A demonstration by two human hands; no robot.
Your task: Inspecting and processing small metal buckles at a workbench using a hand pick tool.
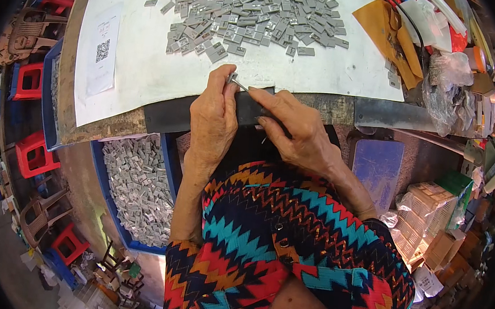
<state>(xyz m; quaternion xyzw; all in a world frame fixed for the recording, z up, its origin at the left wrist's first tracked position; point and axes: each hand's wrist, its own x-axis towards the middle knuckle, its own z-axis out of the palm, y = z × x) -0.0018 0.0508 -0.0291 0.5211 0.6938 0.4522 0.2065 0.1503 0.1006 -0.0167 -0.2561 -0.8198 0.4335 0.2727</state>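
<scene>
Near the front edge of the table, my left hand (pixel 211 116) is closed, pinching a small grey rectangular piece (pixel 231 77) between thumb and forefinger. My right hand (pixel 300 127) grips a thin metal tool (pixel 240 85), whose end meets the grey piece; its exact kind is hard to make out. Beyond my hands, a heap of similar small grey pieces (pixel 253 17) lies loose on a white sheet (pixel 144 51) covering the tabletop. Some pieces show a lighter metallic patch.
Below the table at left, a blue bin (pixel 145 247) holds many grey pieces. A printed paper (pixel 101 71) lies on the sheet's left. Brown sheet material (pixel 379 33) and clear plastic bags (pixel 451 84) crowd the right. Red stools (pixel 37 154) stand at left, a blue panel (pixel 375 171) at right.
</scene>
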